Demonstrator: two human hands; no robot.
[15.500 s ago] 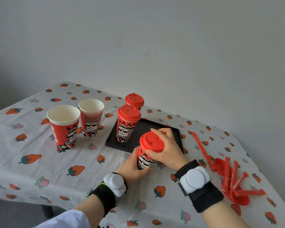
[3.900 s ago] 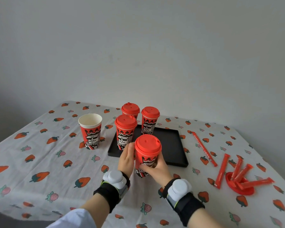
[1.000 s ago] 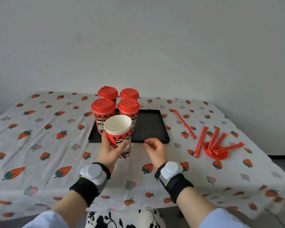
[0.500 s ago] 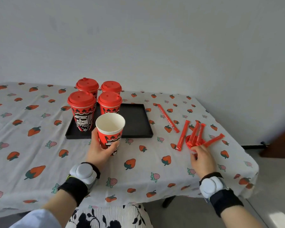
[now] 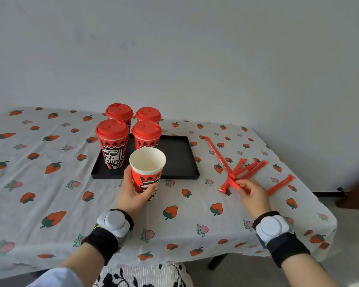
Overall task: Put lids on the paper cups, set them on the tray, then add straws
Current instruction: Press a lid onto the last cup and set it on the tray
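My left hand (image 5: 133,193) grips an open, lidless paper cup (image 5: 147,168) standing on the cloth just in front of the black tray (image 5: 178,158). Several cups with red lids (image 5: 112,129) stand on the tray's left half. My right hand (image 5: 253,193) is at the right, fingers pinched on the edge of a red lid (image 5: 234,183). The lid is tilted and largely hidden by my fingers. Several red wrapped straws (image 5: 249,168) lean across it.
A long red straw (image 5: 215,151) lies right of the tray, and another straw (image 5: 280,185) lies near the table's right edge. The strawberry-print tablecloth (image 5: 50,183) covers the table. A white wall stands close behind. The tray's right half is bare.
My right hand has closed on the lid beneath the straws and tipped it up, and the straws have shifted. My left hand keeps the open cup in place.
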